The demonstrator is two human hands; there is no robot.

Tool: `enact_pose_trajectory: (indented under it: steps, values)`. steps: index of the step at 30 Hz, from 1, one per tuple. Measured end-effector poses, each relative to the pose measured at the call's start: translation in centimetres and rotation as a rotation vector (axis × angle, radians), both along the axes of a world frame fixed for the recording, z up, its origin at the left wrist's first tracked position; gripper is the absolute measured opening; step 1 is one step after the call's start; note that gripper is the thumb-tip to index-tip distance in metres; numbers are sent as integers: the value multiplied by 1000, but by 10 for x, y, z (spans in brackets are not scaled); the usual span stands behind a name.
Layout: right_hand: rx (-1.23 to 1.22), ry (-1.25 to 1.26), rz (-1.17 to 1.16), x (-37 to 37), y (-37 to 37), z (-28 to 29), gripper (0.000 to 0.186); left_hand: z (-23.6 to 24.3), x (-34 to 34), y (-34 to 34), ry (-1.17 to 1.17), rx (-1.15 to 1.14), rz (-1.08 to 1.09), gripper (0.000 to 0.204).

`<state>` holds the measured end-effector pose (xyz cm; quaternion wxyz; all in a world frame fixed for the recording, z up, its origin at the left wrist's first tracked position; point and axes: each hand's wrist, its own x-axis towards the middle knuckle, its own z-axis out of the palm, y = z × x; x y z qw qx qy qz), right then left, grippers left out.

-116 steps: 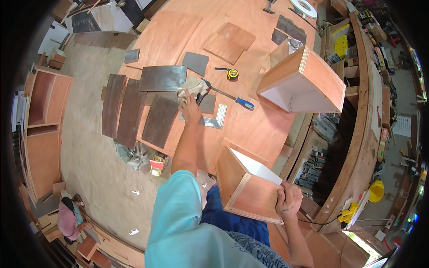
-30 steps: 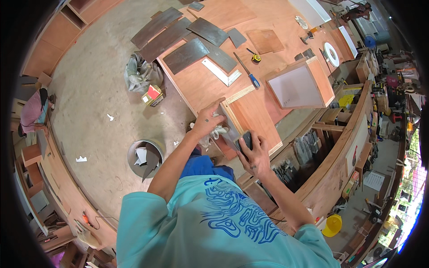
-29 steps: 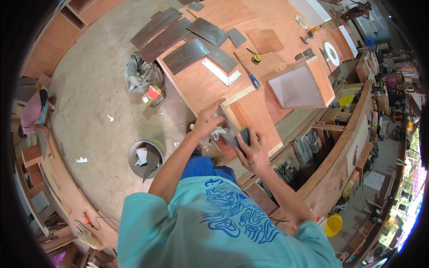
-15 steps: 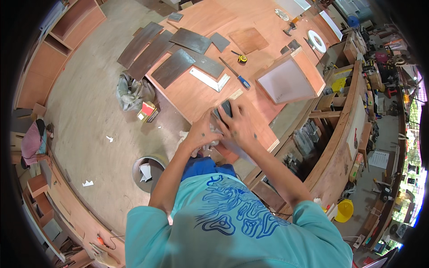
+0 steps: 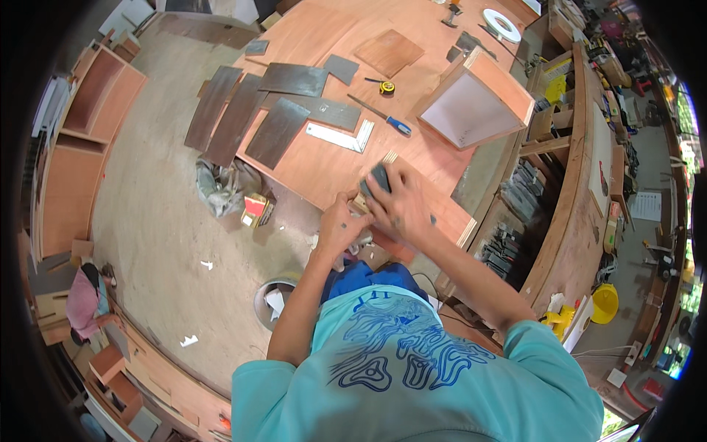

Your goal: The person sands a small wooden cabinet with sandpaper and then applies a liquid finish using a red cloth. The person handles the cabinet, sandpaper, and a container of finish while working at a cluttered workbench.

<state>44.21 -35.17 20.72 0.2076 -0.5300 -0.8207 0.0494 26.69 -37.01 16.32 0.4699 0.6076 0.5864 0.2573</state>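
My right hand (image 5: 401, 202) is closed around a dark grey block (image 5: 377, 180), perhaps a sanding block, and presses it at the near end of a reddish plywood piece (image 5: 438, 199). Layered, pale edges show at two ends of this piece. Beside it my left hand (image 5: 343, 225) is closed, its fingertips pinching the near edge of the plywood close to the block. What lies under my fingers is partly hidden. Beyond my hands on the worktable are a white try square (image 5: 335, 137), a blue-handled screwdriver (image 5: 398, 125) and a yellow tape measure (image 5: 387, 88).
Several dark panels (image 5: 276, 134) lie on the table's left part. An open wooden box (image 5: 471, 110) stands at the right. A bin (image 5: 266, 302), a plastic bag (image 5: 224, 184) and a small carton (image 5: 255, 209) are on the floor. Another person (image 5: 82, 298) is at far left.
The view has shifted. The dark block has slid slightly over the plywood's end with my right hand, which is a little blurred. My left hand stays closed at the edge.
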Motion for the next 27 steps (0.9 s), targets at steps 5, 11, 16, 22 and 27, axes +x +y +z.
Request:
enact_pose_trajectory:
  steps: [5, 11, 16, 22, 27]
  values:
    - [134, -58, -124, 10, 77, -2, 39, 6, -2, 5, -94, -73, -45, 77]
    - [197, 56, -324, 22, 106, 7, 41, 16, -2, 23, -7, 26, -246, 78]
    - [14, 153, -385, -1, -34, 23, 44, 14, -19, 65, -117, -248, -303, 62]
    - [-206, 83, -645, 25, -158, 33, 45, 39, 30, 101, 295, 245, -347, 56]
    - [-181, 68, -606, 45, -144, 22, 41, 20, 64, 94, 449, 358, -369, 47]
